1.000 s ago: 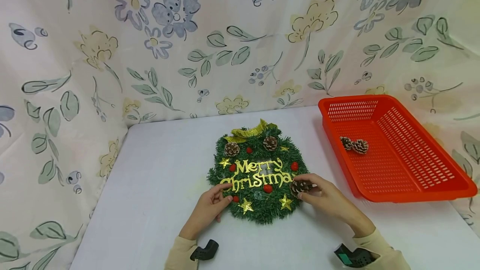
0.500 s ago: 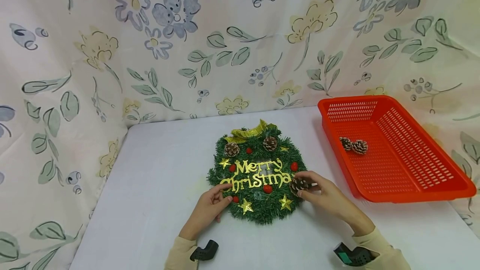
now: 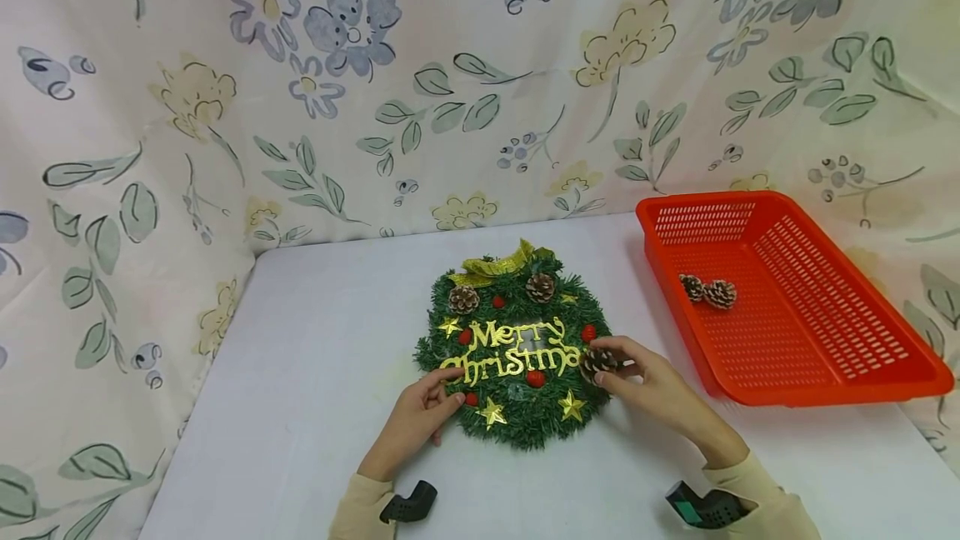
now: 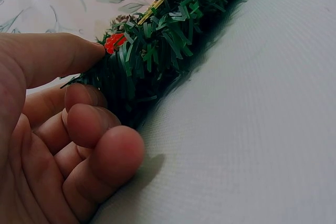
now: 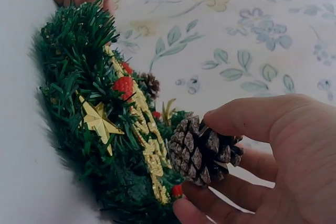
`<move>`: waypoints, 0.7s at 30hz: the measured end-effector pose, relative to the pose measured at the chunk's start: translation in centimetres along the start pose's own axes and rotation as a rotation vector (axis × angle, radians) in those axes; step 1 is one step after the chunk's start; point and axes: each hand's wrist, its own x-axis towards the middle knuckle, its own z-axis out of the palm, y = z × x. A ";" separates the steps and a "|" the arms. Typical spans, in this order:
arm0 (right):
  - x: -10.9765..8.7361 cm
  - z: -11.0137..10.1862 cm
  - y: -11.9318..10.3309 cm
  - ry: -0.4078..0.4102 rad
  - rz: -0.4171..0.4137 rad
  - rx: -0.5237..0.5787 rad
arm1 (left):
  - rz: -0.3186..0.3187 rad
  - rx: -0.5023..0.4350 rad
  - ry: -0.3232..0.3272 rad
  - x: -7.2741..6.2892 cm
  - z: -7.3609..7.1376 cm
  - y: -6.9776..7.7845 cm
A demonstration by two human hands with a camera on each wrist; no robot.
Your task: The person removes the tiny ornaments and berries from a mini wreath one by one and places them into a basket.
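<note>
A green Christmas wreath (image 3: 525, 432) lies on the table, with gold "Merry Christmas" lettering (image 3: 513, 361), gold stars (image 3: 572, 405), red berries (image 3: 536, 378) and a gold ribbon bow (image 3: 495, 263). Two pine cones, one on the left (image 3: 463, 299) and one on the right (image 3: 540, 287), sit in its upper part. My left hand (image 3: 416, 417) grips the wreath's lower left edge, thumb over a red berry (image 4: 114, 42) in the left wrist view. Between thumb and fingers, my right hand (image 3: 660, 394) holds a brown, pale-tipped pine cone (image 5: 202, 148) at the wreath's right edge.
To the right stands a red plastic basket (image 3: 825, 394) with perforated walls. Inside, by its left wall, lie two pine cones (image 3: 720, 294). A floral cloth (image 3: 450, 173) hangs behind the white table (image 3: 322, 332).
My right hand has shifted very slightly away from me with the pine cone, which stays by the wreath's right edge. The left hand and the wreath have stayed put.
</note>
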 end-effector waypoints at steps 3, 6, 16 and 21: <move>0.1 -0.1 -0.2 0.006 -0.003 0.002 | 0.001 0.003 0.000 0.0 0.0 0.0; 0.2 -0.2 -0.3 0.012 -0.003 -0.002 | 0.003 0.009 0.000 0.1 0.0 0.0; 0.6 0.0 -0.1 0.030 -0.019 -0.029 | 0.002 0.003 -0.001 0.0 0.0 -0.1; 0.8 -0.1 -0.5 0.031 -0.031 -0.019 | -0.002 -0.003 0.000 0.0 0.0 0.0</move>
